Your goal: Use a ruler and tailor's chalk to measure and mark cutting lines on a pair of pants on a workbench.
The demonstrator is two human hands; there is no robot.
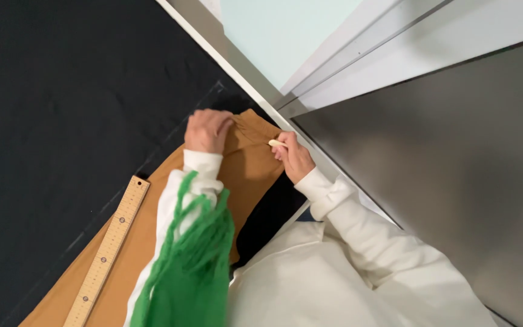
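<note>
A tan piece of cloth (246, 172) lies on a black cloth-covered table (62, 121). My left hand (207, 130) presses down on the cloth's far end, fingers curled onto the fabric. My right hand (292, 156) sits at the cloth's right edge and pinches a small pale piece of chalk (276, 143). Both arms wear white sleeves. A green fringed scarf (192, 266) hangs over my left forearm.
A wooden ruler (109, 248) lies along the tan cloth's left edge. The table's pale metal rim (237, 66) runs diagonally; beyond it are a white wall and a grey panel (455, 163).
</note>
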